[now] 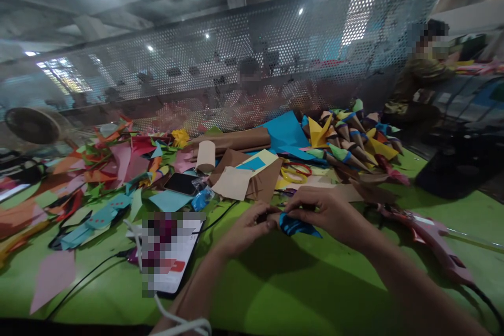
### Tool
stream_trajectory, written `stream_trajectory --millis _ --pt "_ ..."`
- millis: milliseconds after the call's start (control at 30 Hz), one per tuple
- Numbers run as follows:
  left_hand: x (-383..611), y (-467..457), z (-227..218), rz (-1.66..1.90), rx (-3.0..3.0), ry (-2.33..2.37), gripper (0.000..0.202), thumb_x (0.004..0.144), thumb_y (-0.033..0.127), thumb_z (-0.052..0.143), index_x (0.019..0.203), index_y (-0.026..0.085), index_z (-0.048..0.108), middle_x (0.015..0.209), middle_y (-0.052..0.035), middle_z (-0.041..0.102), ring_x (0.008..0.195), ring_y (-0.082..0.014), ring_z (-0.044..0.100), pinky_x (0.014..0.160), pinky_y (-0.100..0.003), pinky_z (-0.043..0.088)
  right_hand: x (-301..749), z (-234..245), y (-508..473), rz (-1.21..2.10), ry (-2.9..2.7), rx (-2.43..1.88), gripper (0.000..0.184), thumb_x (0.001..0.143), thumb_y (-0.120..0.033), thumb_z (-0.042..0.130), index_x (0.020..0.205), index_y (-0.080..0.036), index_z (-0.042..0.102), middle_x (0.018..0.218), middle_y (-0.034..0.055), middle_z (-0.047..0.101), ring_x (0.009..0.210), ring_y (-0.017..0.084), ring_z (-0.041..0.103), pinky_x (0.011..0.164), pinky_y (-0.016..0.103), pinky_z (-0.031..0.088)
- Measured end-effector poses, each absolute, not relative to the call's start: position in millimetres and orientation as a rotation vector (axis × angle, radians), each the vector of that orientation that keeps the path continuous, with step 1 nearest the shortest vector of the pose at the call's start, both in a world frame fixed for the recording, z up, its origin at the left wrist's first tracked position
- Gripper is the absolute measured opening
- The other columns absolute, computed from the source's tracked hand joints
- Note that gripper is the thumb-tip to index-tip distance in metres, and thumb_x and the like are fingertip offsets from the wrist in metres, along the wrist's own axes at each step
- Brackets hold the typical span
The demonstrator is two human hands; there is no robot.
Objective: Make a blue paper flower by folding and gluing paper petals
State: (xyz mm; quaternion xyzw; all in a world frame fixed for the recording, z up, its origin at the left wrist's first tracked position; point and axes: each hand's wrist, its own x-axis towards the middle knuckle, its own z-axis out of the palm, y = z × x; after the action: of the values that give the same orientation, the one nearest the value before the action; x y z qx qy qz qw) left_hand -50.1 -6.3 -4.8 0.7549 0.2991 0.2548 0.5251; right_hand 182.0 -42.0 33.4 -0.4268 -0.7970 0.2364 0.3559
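Note:
Both hands meet over the front of the green table. In them is a small paper cone (297, 226), blue at its right part, with a brownish end that shows by the left fingers. My left hand (250, 226) is closed around the brownish end. From above, my right hand (321, 212) pinches the blue paper. The fingers hide part of the cone. A pink glue gun (429, 236) lies to the right of my right hand. Left of my left hand, a phone with a lit screen (177, 257) rests on the table, partly blurred out, with a white cable beside it.
Many similar paper cones (350, 142) are heaped at the back right. Coloured paper scraps (126, 160) cover the left side. Yellow-handled scissors (293, 172), a paper roll (206, 156) and a dark phone (181, 184) lie mid-table. A perforated metal screen (236, 68) stands behind; a person (421, 73) sits far right.

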Motion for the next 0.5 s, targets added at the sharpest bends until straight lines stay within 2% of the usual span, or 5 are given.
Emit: stream_trajectory --millis 333,500 --pt "-51.3 -3.6 -10.3 0.593 1.728 0.730 0.034 0.092 0.044 0.058 0.115 0.020 0.066 0.110 -0.0056 0.061 0.107 -0.0234 0.054 0.096 -0.033 0.040 176.5 30.2 -51.7 0.019 -2.234 -1.086 0.023 0.100 -0.027 0.047 0.093 -0.017 0.067 0.082 0.0061 0.069 0.072 0.019 0.064 0.063 0.028 0.043" --pt "-50.6 -3.4 -14.8 0.598 1.716 0.740 0.037 0.091 0.046 0.059 0.116 0.020 0.066 0.111 -0.0068 0.061 0.107 -0.0242 0.054 0.096 -0.035 0.040 175.9 29.8 -51.5 -0.080 -2.305 -1.134 0.024 0.100 -0.024 0.045 0.090 -0.016 0.065 0.078 0.0062 0.065 0.069 0.020 0.062 0.060 0.029 0.039"
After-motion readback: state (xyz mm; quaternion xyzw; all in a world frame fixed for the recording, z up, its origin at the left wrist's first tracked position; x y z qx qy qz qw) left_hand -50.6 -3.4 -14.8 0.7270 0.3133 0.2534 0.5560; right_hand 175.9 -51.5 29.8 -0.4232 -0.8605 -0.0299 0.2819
